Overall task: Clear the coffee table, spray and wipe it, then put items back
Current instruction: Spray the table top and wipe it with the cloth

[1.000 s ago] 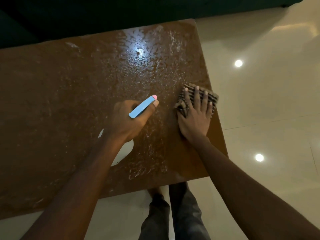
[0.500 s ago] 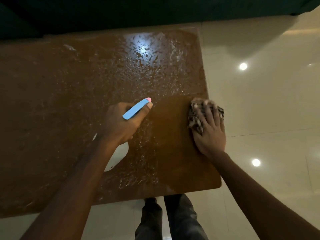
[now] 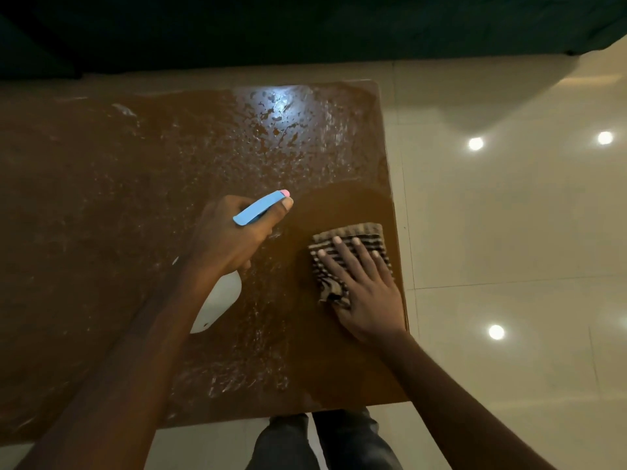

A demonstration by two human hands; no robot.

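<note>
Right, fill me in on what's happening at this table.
A person is mid-wipe on the brown coffee table. The right hand presses a striped cloth flat near the table's right edge. The left hand grips a white spray bottle with a blue head, held over the tabletop. Most of the surface is speckled with spray; only a patch beside the cloth looks wiped.

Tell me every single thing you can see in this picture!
coffee table: one, brown, wet with droplets, filling the left and middle.
spray bottle: one, white with blue head and pink tip, held over the table.
cloth: one, brown-and-cream striped, flat on the table near its right edge.
floor tiles: many, glossy cream, right and near side.
light reflections: three, white, on the tiles at right.
trouser legs: two, dark grey, below the table's near edge.
left hand: one, grips the spray bottle.
right hand: one, pressed flat on the cloth.
</note>
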